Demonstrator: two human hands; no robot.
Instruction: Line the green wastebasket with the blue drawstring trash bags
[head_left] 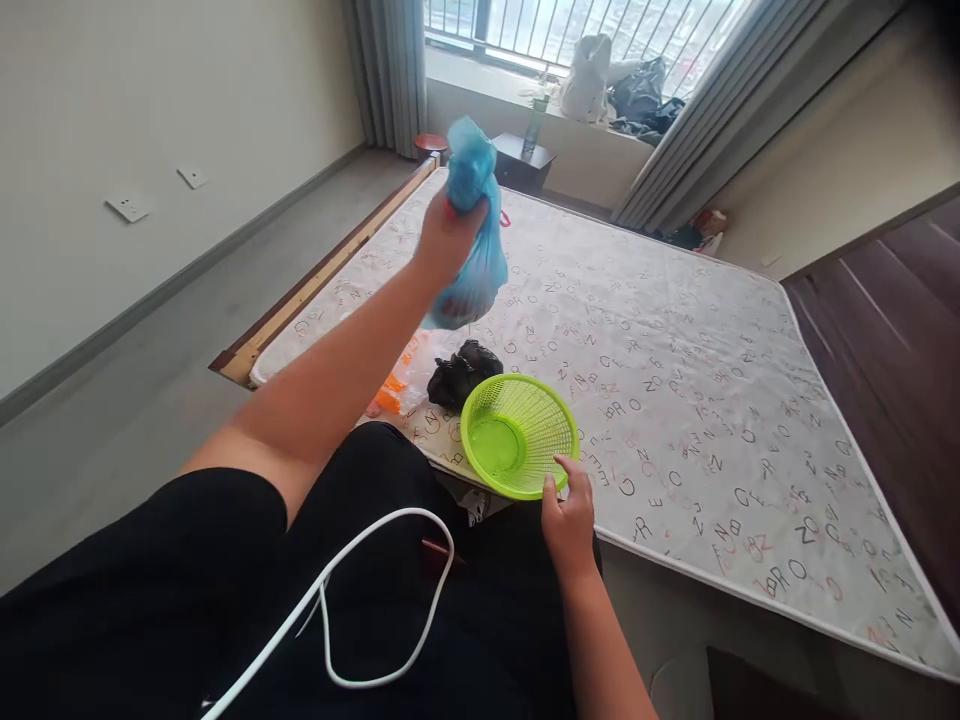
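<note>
My left hand (pixel 450 235) is raised over the mattress, its fingers closed round the gathered neck of a light blue plastic bag (pixel 484 270). The bag hangs full and rounded; something darker shows faintly through its bottom. A bright green plastic basket (pixel 499 440) with mesh sides sits at the mattress's near edge, its mouth tipped towards me. Nothing but a few small specks shows inside it. My right hand (pixel 570 510) is at the basket's near right rim, fingertips hooked over it. Just behind the basket lies a crumpled black plastic bag (pixel 465 375).
A clear and orange plastic bag (pixel 405 380) lies left of the black one. The letter-printed mattress (pixel 675 400) rests beside a wooden bed rail (pixel 337 260). A white cable (pixel 375 520) loops over my lap. Beyond stand a dark nightstand (pixel 521 165) and bags on the sill.
</note>
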